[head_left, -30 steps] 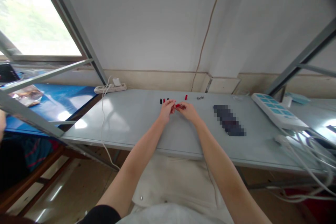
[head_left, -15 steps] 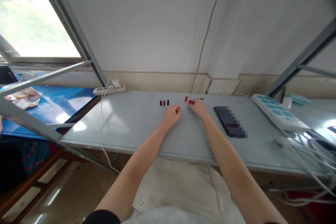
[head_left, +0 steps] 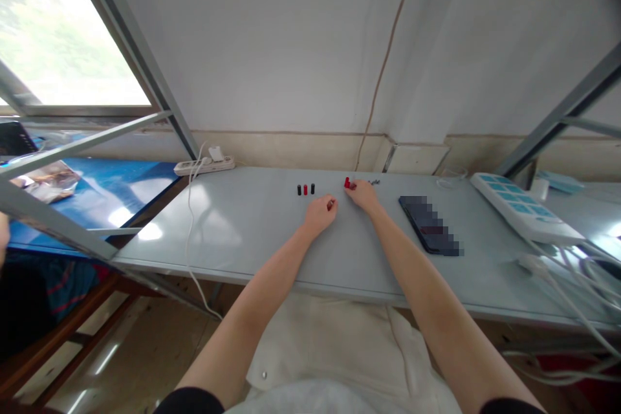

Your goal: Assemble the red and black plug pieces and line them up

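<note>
My right hand (head_left: 362, 194) rests low over the grey table, its fingers pinched on a small red cylinder. Right beside that piece is a second red cylinder (head_left: 347, 180); whether the two touch I cannot tell. My left hand (head_left: 320, 213) lies to the left with its fingers curled closed, and what is inside them, if anything, is too small to make out. Beyond it a red cylinder (head_left: 305, 189) stands upright between two black cylinders, a left one (head_left: 299, 190) and a right one (head_left: 313, 189). Small dark metallic bits (head_left: 374, 182) lie behind my right hand, partly hidden.
A dark phone (head_left: 427, 223) lies right of my right arm. Farther right is a large white power strip (head_left: 526, 207) with cables. A smaller power strip (head_left: 204, 166) sits at the back left, its white cord (head_left: 189, 233) crossing the table. Metal frame posts stand at both sides.
My right hand has moved slightly left and away from me, bringing its red cylinder up beside the other red one. My left hand has stayed nearly in place, still closed.
</note>
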`<state>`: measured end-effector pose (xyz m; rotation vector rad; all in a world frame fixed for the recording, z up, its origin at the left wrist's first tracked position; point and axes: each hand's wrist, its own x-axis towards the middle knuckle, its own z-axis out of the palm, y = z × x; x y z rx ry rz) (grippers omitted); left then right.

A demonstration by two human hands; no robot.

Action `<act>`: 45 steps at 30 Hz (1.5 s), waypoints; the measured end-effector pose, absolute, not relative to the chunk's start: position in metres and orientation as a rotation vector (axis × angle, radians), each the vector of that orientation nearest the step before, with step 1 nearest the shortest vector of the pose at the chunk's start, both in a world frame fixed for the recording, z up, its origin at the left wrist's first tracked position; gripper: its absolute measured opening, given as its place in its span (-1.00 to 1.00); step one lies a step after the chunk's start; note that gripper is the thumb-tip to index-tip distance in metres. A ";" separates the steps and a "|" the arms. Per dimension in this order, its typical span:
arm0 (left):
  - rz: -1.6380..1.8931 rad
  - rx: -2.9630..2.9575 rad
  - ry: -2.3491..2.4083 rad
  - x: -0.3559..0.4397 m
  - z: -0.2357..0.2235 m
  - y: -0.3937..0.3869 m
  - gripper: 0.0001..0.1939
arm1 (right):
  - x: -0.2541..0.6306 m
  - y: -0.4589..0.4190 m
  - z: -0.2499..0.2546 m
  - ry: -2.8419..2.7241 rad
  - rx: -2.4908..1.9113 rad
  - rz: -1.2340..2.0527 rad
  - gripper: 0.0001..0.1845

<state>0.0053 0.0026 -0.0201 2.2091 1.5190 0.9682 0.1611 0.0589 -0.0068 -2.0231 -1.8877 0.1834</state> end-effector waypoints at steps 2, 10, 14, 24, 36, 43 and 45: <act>0.980 2.208 1.508 0.005 -0.020 0.002 -0.77 | 0.161 0.060 -0.007 -1.888 -2.028 0.193 -0.78; 0.993 2.193 1.499 0.005 -0.019 0.002 -0.76 | 0.168 0.065 -0.008 -1.919 -2.010 0.209 -0.80; 0.982 2.195 1.491 0.005 -0.018 0.001 -0.77 | 0.175 0.066 -0.008 -1.914 -2.025 0.234 -0.85; 0.935 2.197 1.576 -0.003 -0.015 0.003 -0.75 | 0.175 0.063 -0.011 -1.813 -2.026 0.208 -0.78; 0.919 2.078 1.829 -0.008 -0.014 0.004 -0.45 | 0.178 0.055 -0.007 -1.820 -2.055 0.224 -0.71; 0.921 1.953 1.899 -0.013 -0.012 0.006 -0.45 | 0.170 0.031 0.008 -1.821 -2.108 0.300 -0.74; 0.984 1.926 1.867 -0.015 -0.013 0.008 -0.53 | 0.160 0.021 0.012 -1.831 -1.998 0.316 -0.74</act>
